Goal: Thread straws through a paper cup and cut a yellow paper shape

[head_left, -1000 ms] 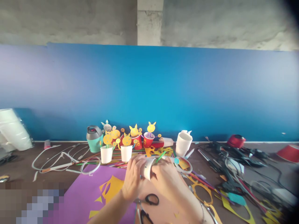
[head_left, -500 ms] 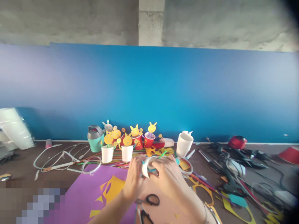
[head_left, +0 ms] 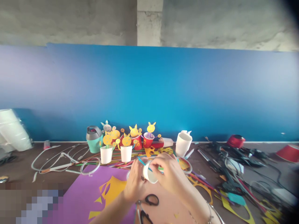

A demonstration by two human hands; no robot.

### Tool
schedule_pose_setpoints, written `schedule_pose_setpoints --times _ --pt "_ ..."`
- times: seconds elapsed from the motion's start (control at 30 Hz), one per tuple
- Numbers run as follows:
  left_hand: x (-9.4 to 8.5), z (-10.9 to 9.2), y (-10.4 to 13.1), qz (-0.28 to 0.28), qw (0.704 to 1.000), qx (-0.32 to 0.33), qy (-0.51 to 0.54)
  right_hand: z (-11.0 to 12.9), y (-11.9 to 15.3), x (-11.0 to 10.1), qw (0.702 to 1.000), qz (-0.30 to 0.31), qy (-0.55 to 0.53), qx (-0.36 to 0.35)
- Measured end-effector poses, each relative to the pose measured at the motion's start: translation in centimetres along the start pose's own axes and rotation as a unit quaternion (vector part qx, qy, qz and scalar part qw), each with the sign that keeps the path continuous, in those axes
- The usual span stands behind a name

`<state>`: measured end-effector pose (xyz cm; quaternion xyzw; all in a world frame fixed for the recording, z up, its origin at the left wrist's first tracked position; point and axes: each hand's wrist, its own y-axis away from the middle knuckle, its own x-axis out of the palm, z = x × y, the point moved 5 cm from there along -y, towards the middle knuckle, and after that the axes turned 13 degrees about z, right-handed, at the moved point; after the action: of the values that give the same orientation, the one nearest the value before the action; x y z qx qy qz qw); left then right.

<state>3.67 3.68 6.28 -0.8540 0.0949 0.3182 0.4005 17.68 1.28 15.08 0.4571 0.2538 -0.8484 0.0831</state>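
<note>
Since the earlier frame, the white cup (head_left: 151,177) has turned between the fingers, its mouth lower, and a blue strip (head_left: 141,161) now slopes up from it beside the left fingertips. The left hand (head_left: 133,183) grips the cup's side; whether the right hand's (head_left: 167,169) bent fingers grip anything, I cannot tell. Below the fingers lie scissors (head_left: 152,199) and a pink sheet (head_left: 163,211); leftward, purple paper (head_left: 77,193) covers the brown table (head_left: 23,165). Beyond them stands a blue partition (head_left: 149,87) before concrete (head_left: 93,21).

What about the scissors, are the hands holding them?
No, the scissors lie on paper, while the hands are at a white cup.
</note>
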Motion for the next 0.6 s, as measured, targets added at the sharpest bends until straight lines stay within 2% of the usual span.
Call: schedule_pose_setpoints --times 0.1,0.23,0.3,0.47,0.6 --pt "0.3 -0.3 -0.1 0.031 0.999 0.039 -0.003 -1.3 -0.3 -0.5 0.996 -0.031 -0.085 0.020" --pt "0.7 -0.6 -0.1 0.062 0.994 0.091 -0.022 -2.4 -1.1 1.0 0.981 0.067 -0.180 0.022" --pt "0.8 -0.6 -0.1 0.085 0.992 0.091 -0.019 -2.8 -1.2 1.4 0.973 0.097 -0.208 0.030" --pt "0.9 -1.1 -0.2 0.127 0.988 0.084 -0.008 -3.3 -1.3 1.1 0.958 0.110 -0.265 0.024" --pt "1.2 -1.3 -0.1 0.150 0.986 0.074 0.016 -4.2 -1.4 1.6 0.922 0.129 -0.356 0.086"
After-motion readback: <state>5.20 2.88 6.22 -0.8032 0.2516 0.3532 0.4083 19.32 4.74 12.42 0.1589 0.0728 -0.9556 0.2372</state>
